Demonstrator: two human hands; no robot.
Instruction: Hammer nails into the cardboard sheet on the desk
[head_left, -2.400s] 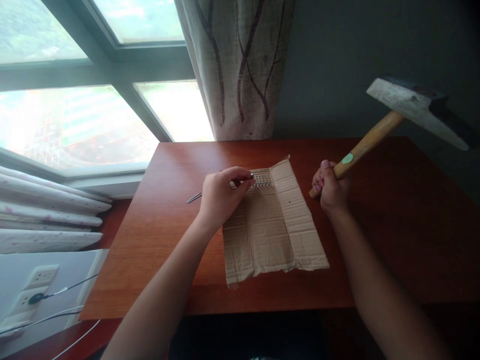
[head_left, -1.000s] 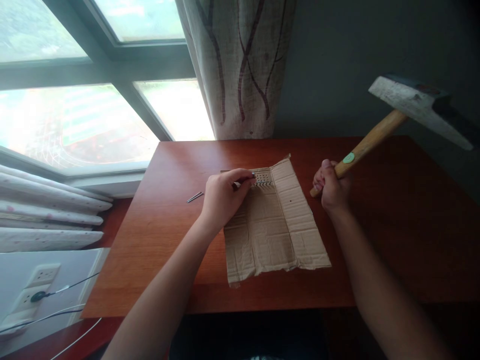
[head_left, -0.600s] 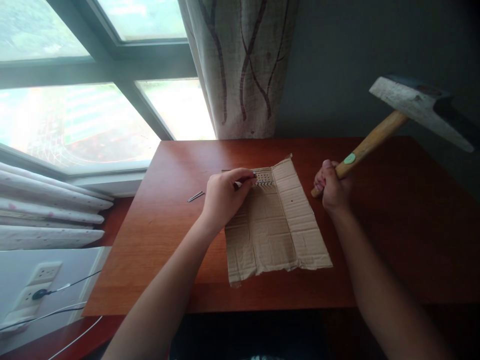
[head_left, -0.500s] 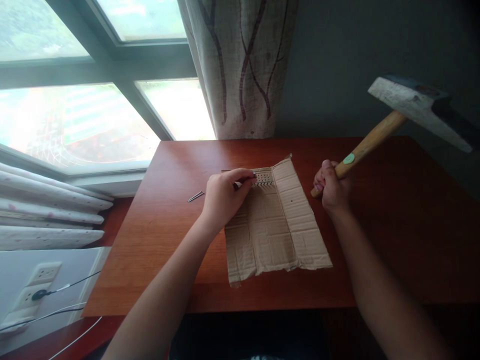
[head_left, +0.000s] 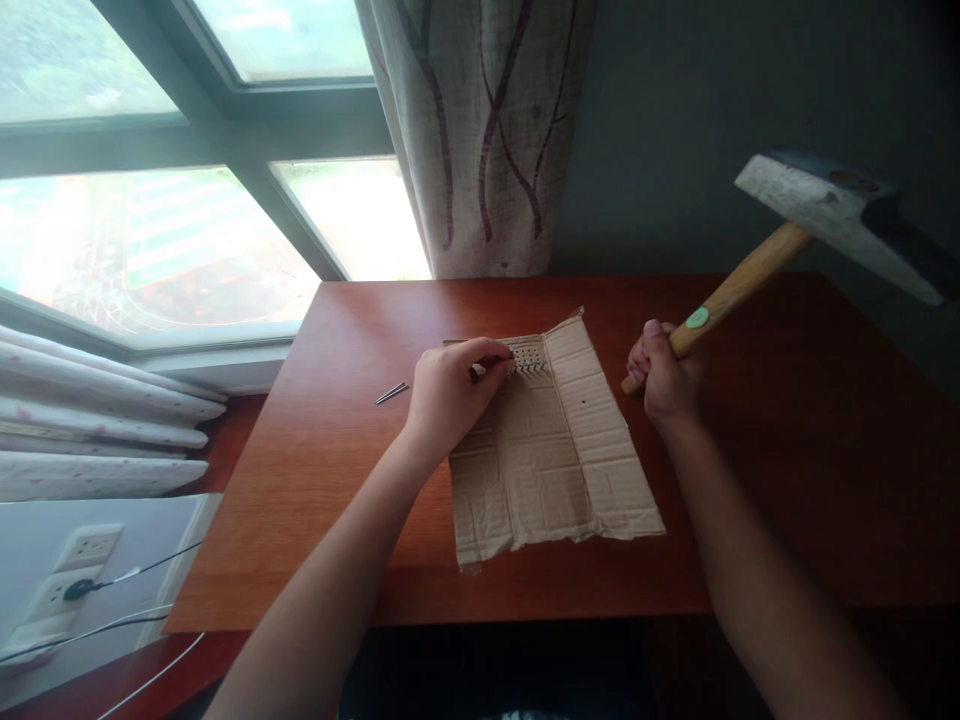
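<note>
My right hand [head_left: 666,372] grips the wooden handle of a hammer [head_left: 750,272], whose metal head is raised over the table's far right side. At the upper left of a creased cardboard sheet [head_left: 540,460], my left hand [head_left: 454,388] is closed in a pinch. Between its thumb and forefinger is a nail, mostly hidden by the fingers. Just right of those fingertips, several nails [head_left: 529,358] stand in close rows in the cardboard. Two loose nails [head_left: 391,393] lie on the wood left of my left hand.
The reddish-brown table [head_left: 300,500] carries the cardboard. A curtain [head_left: 487,140] hangs behind its far edge, with a window [head_left: 187,240] to the left. Below the left side are wall sockets with a plug [head_left: 77,590] and cables.
Both hands hold almost the same places. The left fingertips have shifted very slightly at the nail; the hammer stays raised.
</note>
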